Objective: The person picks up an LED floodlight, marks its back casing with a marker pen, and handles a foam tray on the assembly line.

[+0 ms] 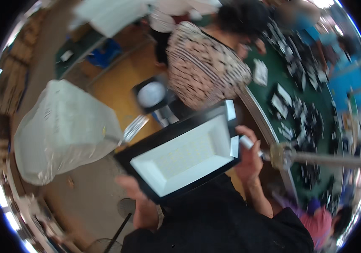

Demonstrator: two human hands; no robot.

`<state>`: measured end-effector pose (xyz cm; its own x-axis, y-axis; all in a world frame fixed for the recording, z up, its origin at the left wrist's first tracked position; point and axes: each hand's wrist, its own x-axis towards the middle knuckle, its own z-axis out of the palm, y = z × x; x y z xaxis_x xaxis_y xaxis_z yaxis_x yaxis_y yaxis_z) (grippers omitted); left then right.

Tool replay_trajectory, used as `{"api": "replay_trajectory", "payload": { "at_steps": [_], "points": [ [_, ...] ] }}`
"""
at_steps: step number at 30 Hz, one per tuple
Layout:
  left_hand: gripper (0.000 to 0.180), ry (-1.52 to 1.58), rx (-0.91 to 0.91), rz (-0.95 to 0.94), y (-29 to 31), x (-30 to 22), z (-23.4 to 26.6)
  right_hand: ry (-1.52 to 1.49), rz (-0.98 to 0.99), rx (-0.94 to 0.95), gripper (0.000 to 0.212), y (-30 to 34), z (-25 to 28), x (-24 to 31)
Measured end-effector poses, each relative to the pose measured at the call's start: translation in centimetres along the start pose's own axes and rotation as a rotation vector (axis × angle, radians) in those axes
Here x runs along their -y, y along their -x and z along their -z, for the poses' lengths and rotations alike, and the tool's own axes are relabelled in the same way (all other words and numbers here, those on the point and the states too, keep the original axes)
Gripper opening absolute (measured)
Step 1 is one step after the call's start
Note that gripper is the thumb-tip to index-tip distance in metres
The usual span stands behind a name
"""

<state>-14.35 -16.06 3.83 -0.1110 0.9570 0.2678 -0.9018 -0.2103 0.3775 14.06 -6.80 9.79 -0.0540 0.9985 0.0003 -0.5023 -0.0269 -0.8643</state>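
Note:
A flat black LED floodlight (185, 157) with a white reflector and rows of small yellowish dots is tilted in front of my chest. My left hand (135, 193), blurred by motion, grips its lower left edge; some of its fingers are hidden behind the frame. At the right end my right hand (250, 162) has its fingers curled round the edge. A small white piece (245, 142) shows between those fingers; whether it is fixed to the lamp I cannot tell. Two white labels (234, 146) sit along the lamp's right end.
A large wrapped whitish bundle (68, 130) stands to the left. Ahead, a person in a patterned top (206, 63) sits at a green worktable (269, 84) strewn with dark and white parts. A metal pole (332, 160) juts in from the right. A fan (104, 245) stands low left.

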Motion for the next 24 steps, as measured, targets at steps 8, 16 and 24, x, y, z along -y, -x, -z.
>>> {"api": "replay_trajectory", "payload": {
  "at_steps": [8, 16, 24],
  "points": [
    [0.068, -0.053, 0.137, 1.034, -13.5, 22.1, -7.7, -0.264, 0.177, -0.432, 0.067, 1.8, 12.3, 6.9],
    [0.067, -0.115, 0.171, 1.313, -18.2, 34.5, -10.5, -0.603, 0.157, -0.346, 0.057, -1.5, 19.6, 12.7],
    [0.057, -0.192, 0.101, 1.305, -24.6, 41.0, -12.2, -0.510, 0.280, -0.347, 0.051, -8.9, 25.6, 15.0]
  ]
}}
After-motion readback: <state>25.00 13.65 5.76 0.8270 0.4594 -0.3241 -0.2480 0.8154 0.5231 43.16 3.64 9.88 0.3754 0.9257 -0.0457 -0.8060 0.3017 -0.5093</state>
